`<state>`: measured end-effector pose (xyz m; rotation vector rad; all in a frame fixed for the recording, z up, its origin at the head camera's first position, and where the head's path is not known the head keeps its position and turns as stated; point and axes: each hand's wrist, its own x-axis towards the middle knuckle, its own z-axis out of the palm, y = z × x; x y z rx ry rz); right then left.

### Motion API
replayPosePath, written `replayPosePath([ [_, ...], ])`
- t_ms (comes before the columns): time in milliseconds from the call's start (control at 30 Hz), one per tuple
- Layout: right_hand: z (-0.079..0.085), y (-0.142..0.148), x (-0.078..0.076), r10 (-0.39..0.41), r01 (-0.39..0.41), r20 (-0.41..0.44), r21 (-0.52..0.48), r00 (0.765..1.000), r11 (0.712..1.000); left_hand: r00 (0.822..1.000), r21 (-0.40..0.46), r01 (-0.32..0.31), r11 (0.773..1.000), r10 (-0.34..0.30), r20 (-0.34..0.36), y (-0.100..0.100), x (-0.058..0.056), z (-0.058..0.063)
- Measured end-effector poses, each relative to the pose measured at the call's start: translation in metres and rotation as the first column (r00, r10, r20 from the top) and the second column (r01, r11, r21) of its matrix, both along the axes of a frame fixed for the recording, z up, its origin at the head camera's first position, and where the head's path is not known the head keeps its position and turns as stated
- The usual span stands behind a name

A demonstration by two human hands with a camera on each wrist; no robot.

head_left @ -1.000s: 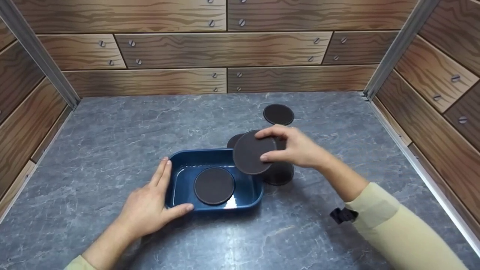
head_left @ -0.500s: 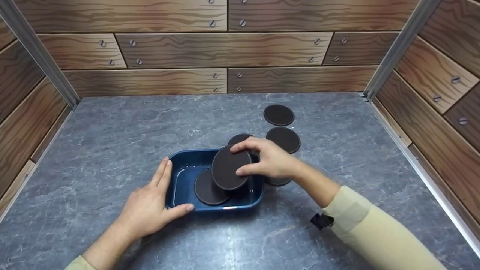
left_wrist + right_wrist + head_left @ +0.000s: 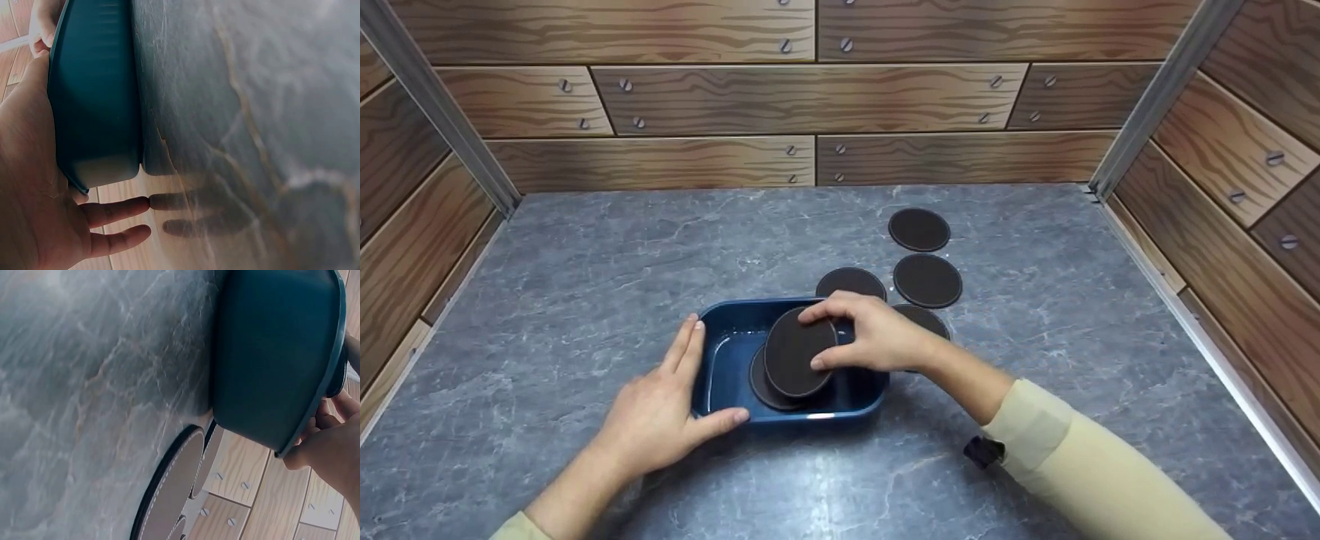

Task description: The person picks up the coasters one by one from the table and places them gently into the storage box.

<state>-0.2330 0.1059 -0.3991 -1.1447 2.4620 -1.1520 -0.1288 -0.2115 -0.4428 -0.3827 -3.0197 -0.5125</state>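
Observation:
A blue rectangular dish (image 3: 733, 310) stands on the grey marble-look table. My left hand (image 3: 660, 409) rests flat against its left side, fingers straight and thumb along the front rim; the left wrist view shows the same hand (image 3: 34, 197) against the dish wall (image 3: 95, 101). My right hand (image 3: 844, 341) pinches a dark round coaster (image 3: 797, 352) and holds it tilted low inside the dish. It hangs over a second coaster (image 3: 759, 386) lying flat on the dish floor. In the right wrist view the dish (image 3: 270, 354) fills the top, with my right hand (image 3: 332, 461) at its rim.
Loose dark coasters lie on the table behind and right of the dish: one (image 3: 851, 283) at the back rim, one (image 3: 928, 280) beside it, one (image 3: 919, 229) farther back, one (image 3: 930, 319) partly hidden by my right hand. Wood-panel walls enclose three sides.
My right hand has carried the coaster leftward and down, from above the dish's right rim to inside the dish. The coasters behind it have come into view. My left hand has stayed put.

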Motion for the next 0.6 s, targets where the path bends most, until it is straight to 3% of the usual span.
replayPosePath([
  [600,-0.0083,-0.0078,0.0079,0.036,0.005,-0.174,0.231,0.984,0.973,1.000,-0.003,-0.001,1.000,0.001,0.007,-0.0002,-0.0008,0.0000],
])
